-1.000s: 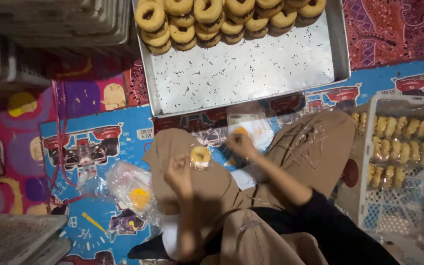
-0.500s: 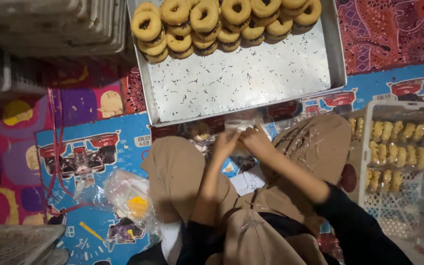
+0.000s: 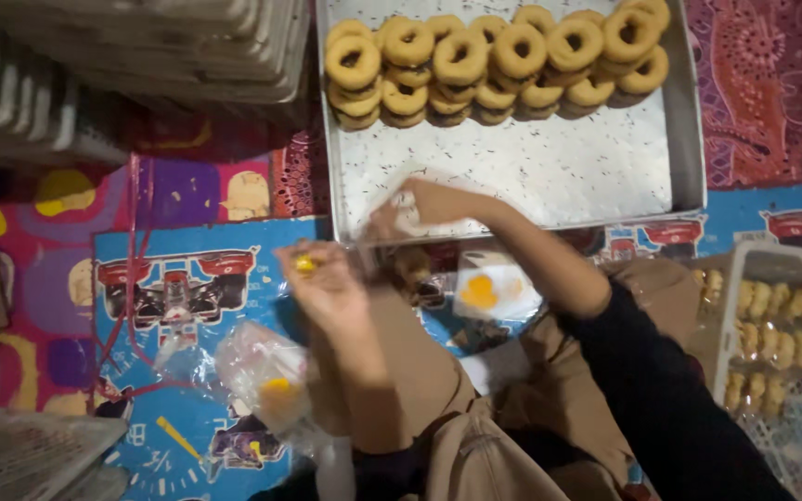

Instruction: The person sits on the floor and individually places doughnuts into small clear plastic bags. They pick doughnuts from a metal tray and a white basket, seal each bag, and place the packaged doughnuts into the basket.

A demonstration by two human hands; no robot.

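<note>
My right hand (image 3: 410,209) pinches a thin, slippery bag (image 3: 401,199) at its mouth over the tray (image 3: 531,172); my left hand (image 3: 327,278) grips a small yellow piece (image 3: 304,264). The doughnuts (image 3: 494,65) look soft and crumbly.

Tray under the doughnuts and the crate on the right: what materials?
Tray: looks like bare sheet metal, probably aluminium. It is dull grey with a folded rim and a speckled, sugar-dusted floor. Crate: likely moulded plastic, white, with an open lattice wall. The bag in the right hand is thin clear film, crinkled and glossy.
</note>
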